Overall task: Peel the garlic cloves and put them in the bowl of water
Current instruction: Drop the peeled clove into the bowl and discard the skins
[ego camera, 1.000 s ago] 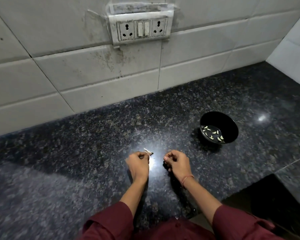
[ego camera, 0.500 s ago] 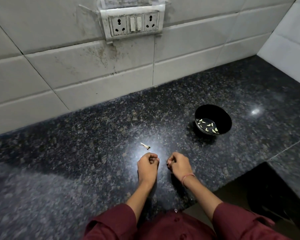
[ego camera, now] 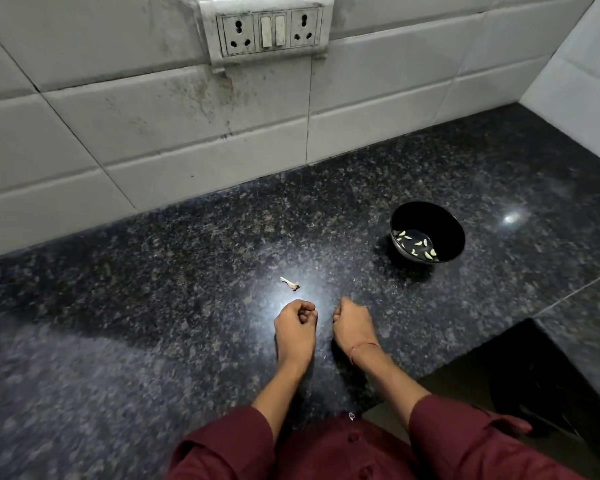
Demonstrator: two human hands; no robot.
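- The garlic peel (ego camera: 290, 284), lately in my left hand (ego camera: 295, 322), lies on the table (ego camera: 153, 306).
- Left and right hand (ego camera: 352, 323) fingers curled; contents I cannot tell.
- Next, I judge: the bowl (ego camera: 442, 221).

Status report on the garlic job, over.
Left hand, right hand both curled, contents hidden. Peeled garlic cloves in black bowl. Skin scrap lies beyond left hand, away from bowl.
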